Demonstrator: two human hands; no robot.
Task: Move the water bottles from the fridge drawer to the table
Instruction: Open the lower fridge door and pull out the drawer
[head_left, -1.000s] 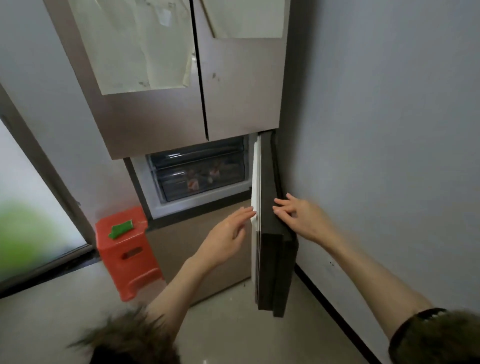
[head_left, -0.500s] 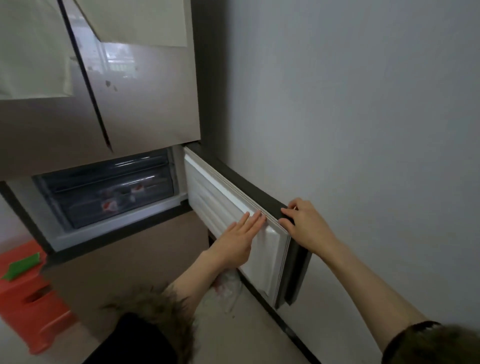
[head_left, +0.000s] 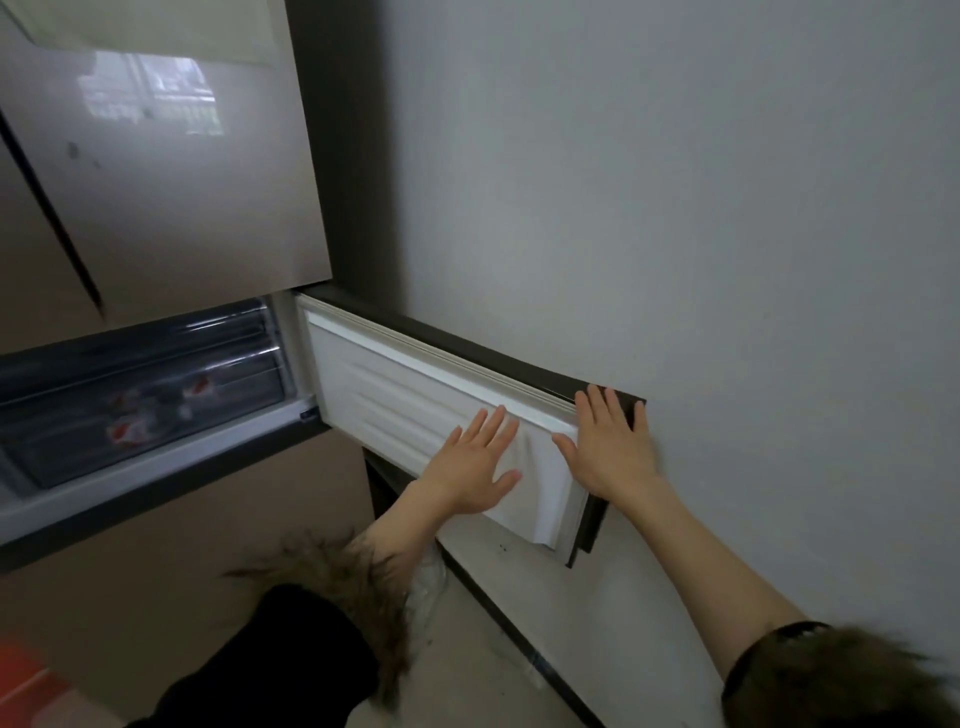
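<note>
Small fridge door (head_left: 415, 400) stands swung wide, its outer dark face close against the wall (head_left: 675, 208) at 3 o'clock; judged purpose: to clear the compartment mouth. Left hand (head_left: 475, 467) lies flat on the white inner liner, fingers straight and spread, gripping nothing. Right hand (head_left: 613, 447) lies flat over the door's free edge, fingers straight, tips reaching the dark top rim, thumb on the liner; also clamped on nothing. Both palms appear to press the door back toward the wall so it will not swing shut. Fridge drawer (head_left: 140, 405), translucent, sits closed inside the compartment at 9 o'clock; red-and-white labels show blurred through its front, probably the water bottles (head_left: 127, 428), count unclear. Table not in view. Room: door has little or no travel left against the wall; the drawer front faces open floor (head_left: 467, 665) toward 6 o'clock, with space to pull out. Orange stool (head_left: 21, 675) at 8 o'clock corner, well apart from the drawer. Task barely begun.
</note>
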